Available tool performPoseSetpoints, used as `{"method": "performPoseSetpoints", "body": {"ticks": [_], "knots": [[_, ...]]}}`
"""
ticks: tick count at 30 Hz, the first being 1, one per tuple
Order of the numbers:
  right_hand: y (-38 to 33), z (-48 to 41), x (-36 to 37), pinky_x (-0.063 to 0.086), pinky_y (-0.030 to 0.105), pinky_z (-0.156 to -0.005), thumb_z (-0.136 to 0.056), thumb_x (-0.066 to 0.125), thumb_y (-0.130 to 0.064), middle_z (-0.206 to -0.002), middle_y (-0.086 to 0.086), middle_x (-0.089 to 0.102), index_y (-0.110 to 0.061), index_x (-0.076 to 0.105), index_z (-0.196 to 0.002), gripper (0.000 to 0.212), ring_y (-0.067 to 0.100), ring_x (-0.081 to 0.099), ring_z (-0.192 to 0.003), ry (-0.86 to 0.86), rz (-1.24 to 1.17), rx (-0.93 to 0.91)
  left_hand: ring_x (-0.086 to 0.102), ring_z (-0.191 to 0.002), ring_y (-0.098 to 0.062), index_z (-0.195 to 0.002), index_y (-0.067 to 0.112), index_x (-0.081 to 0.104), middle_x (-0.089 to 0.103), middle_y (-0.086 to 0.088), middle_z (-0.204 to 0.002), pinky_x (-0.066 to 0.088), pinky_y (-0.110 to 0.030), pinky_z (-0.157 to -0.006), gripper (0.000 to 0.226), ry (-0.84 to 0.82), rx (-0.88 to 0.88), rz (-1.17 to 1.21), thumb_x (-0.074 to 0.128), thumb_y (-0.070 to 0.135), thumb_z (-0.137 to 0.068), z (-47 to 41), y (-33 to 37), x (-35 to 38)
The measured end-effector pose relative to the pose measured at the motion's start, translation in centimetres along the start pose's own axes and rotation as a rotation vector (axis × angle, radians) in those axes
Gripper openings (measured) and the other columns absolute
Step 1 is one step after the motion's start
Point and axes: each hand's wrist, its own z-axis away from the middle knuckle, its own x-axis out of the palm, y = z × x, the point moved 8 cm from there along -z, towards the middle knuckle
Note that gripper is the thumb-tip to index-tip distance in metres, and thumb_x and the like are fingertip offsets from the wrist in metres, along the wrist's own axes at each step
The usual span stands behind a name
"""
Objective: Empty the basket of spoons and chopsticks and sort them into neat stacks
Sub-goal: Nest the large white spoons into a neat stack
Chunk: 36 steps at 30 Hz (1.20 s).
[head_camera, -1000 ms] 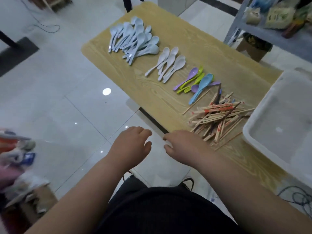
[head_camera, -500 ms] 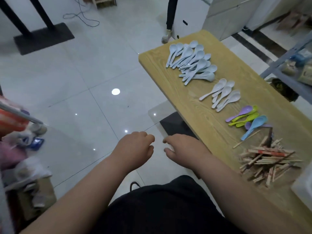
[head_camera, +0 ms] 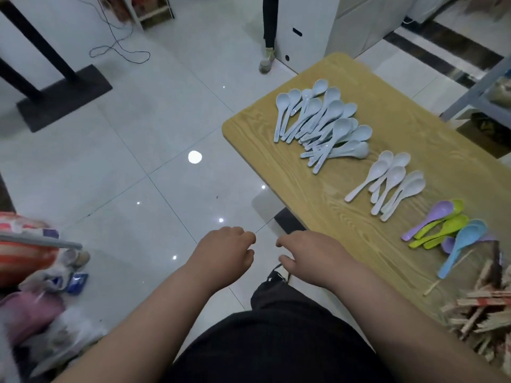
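Note:
On the wooden table [head_camera: 309, 189] lie four groups: several pale blue spoons [head_camera: 323, 120] at the far end, several white spoons [head_camera: 390, 183] nearer, a cluster of purple, green and blue spoons [head_camera: 453, 230], and a heap of wooden chopsticks [head_camera: 481, 308] at the right edge of view. My left hand [head_camera: 224, 255] hangs over the floor left of the table, fingers loosely curled, holding nothing. My right hand [head_camera: 312, 255] hovers at the table's near edge, fingers relaxed and empty. The basket is out of view.
The floor is glossy white tile. Bags and clutter [head_camera: 33, 275] sit at the lower left. A black stand base [head_camera: 63, 98] and a loose cable [head_camera: 119, 48] lie at the far left. A white cabinet [head_camera: 304, 26] and someone's leg [head_camera: 268, 37] stand beyond the table.
The view has swung left, so the table and its groups slid to the right and the white basket left the frame. Both hands kept their pose, empty.

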Motion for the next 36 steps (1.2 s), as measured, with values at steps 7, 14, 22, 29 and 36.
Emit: {"method": "performPoseSetpoints", "body": {"ticks": [7,14,22,29,36], "knots": [[3.5,-8.6,-5.2,0.052,0.040,-0.087,-0.103,0.043,-0.040,-0.134,-0.001,0.058,-0.028,0.049,-0.142,0.042,0.023,0.058,-0.116,0.002,-0.060,-0.018,0.058,-0.104,-0.021,-0.125,0.026,0.058,0.062,0.004,-0.114,0.050,-0.033,-0.080,0.031,-0.016,-0.011,-0.060,0.041,0.034,-0.100,-8.8,-2.8,-5.0],[6.2,-14.1,-8.9,0.047,0.034,-0.079,-0.102,0.044,-0.042,-0.127,-0.001,0.059,-0.029,0.051,-0.140,0.041,0.022,0.059,-0.111,0.033,-0.092,0.067,0.056,-0.110,-0.019,-0.130,0.026,0.056,0.060,0.004,-0.118,0.050,-0.033,-0.082,0.034,-0.013,0.054,-0.051,0.041,0.035,-0.101,-15.2,-4.9,-7.7],[7.8,-20.5,-11.3,0.049,0.036,-0.086,-0.103,0.042,-0.044,-0.135,-0.001,0.057,-0.030,0.049,-0.143,0.043,0.022,0.056,-0.120,0.001,-0.165,0.278,0.057,-0.108,-0.021,-0.129,0.025,0.057,0.061,0.003,-0.116,0.051,-0.034,-0.080,0.034,-0.038,0.288,-0.119,0.041,0.035,-0.101,-24.8,-9.9,-11.1],[8.5,-23.4,-13.1,0.050,0.036,-0.088,-0.100,0.047,-0.046,-0.129,-0.008,0.061,-0.033,0.054,-0.136,0.039,0.017,0.057,-0.115,0.111,-0.370,0.584,0.059,-0.103,-0.023,-0.124,0.021,0.058,0.060,0.000,-0.113,0.053,-0.037,-0.078,0.033,-0.091,0.577,-0.225,0.040,0.036,-0.101,-32.3,-11.2,-14.1],[9.7,-21.6,-12.4,0.053,0.037,-0.084,-0.101,0.044,-0.041,-0.119,-0.010,0.064,-0.031,0.057,-0.132,0.036,0.014,0.060,-0.104,0.242,-0.535,0.776,0.058,-0.105,-0.021,-0.127,0.024,0.058,0.060,0.001,-0.115,0.051,-0.034,-0.080,0.032,-0.197,0.709,-0.229,0.042,0.035,-0.101,-35.7,-9.4,-13.5]]}}
